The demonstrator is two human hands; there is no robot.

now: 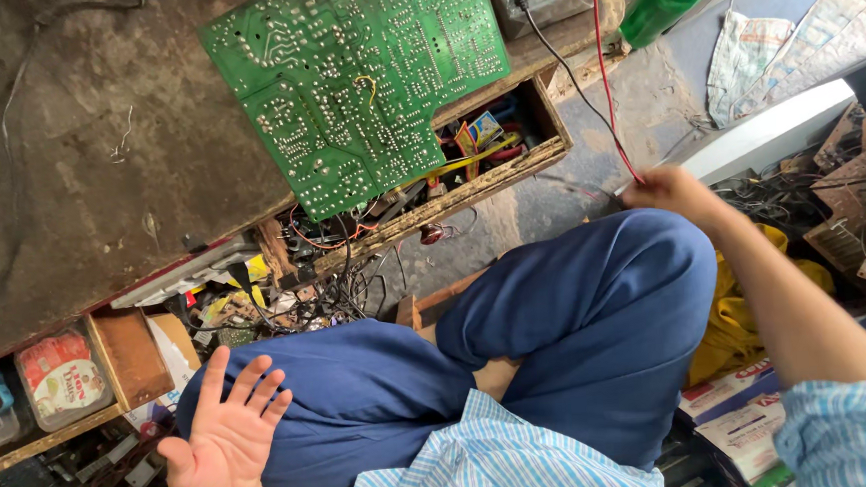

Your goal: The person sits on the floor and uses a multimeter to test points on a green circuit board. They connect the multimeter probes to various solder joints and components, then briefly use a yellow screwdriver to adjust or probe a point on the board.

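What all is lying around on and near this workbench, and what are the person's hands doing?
Green printed circuit board: one, green with silver solder dots, lying on the bench over the open drawer.
Dark worn workbench top: one, brown-grey, upper left.
Open wooden drawer: one, brown, crammed with wires and parts.
Red wire lead: one, red, running from top edge to the right hand.
Black cable: one, black, beside the red lead.
Green plastic bottle: one, green, top right.
Yellow cloth: one, yellow, beside the knee.
Left hand: open, empty, over the lap.
Right hand: pinching the red lead.
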